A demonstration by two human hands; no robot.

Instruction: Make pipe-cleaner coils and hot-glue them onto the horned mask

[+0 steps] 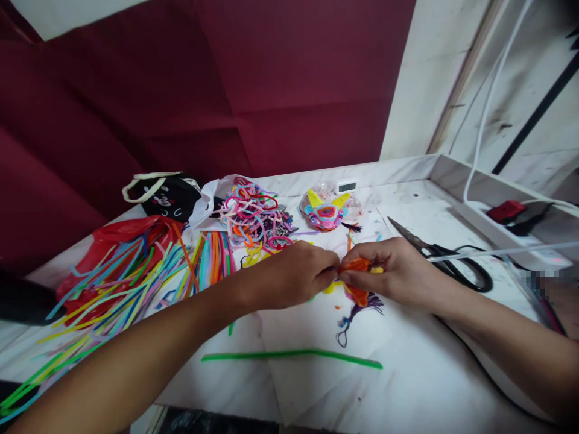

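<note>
Over the middle of the table, my right hand [392,272] is closed round an orange fuzzy pipe-cleaner piece [358,294]. My left hand [296,276] pinches at the left end of that piece, its fingertips meeting those of the right; what lies between them is hidden. Just below my right fingers is a dark purple tassel [371,304] with a thin cord loop. Yellow fuzzy bits show behind the fingers. Nearer to me, a single green pipe cleaner [294,355] lies across the white surface.
Black-handled scissors [441,253] lie right of my right hand, beside a white power strip [534,244]. Loose pipe cleaners [136,277] spread on the left near a red bag [97,259]. Behind are a tangled heap [257,214], a colourful horned craft piece [326,214] and a small digital display [347,187].
</note>
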